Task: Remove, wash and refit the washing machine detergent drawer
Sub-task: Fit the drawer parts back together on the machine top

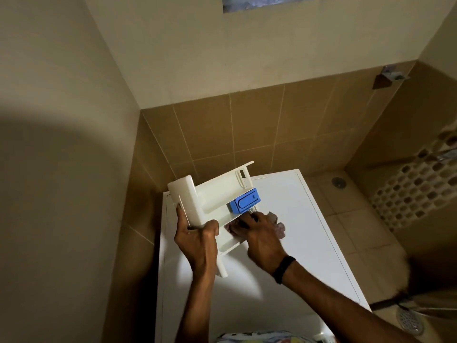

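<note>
While left hand (197, 240) grips drawer (215, 199), right hand (259, 233) fingers press cloth (278, 225) inside; blue insert (244, 201) seated.

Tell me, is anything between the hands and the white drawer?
No. Both hands are on the detergent drawer already. The left hand grips its front panel end, and the right hand reaches into it near the blue insert, with something greyish, maybe a cloth, partly hidden behind it.
</note>
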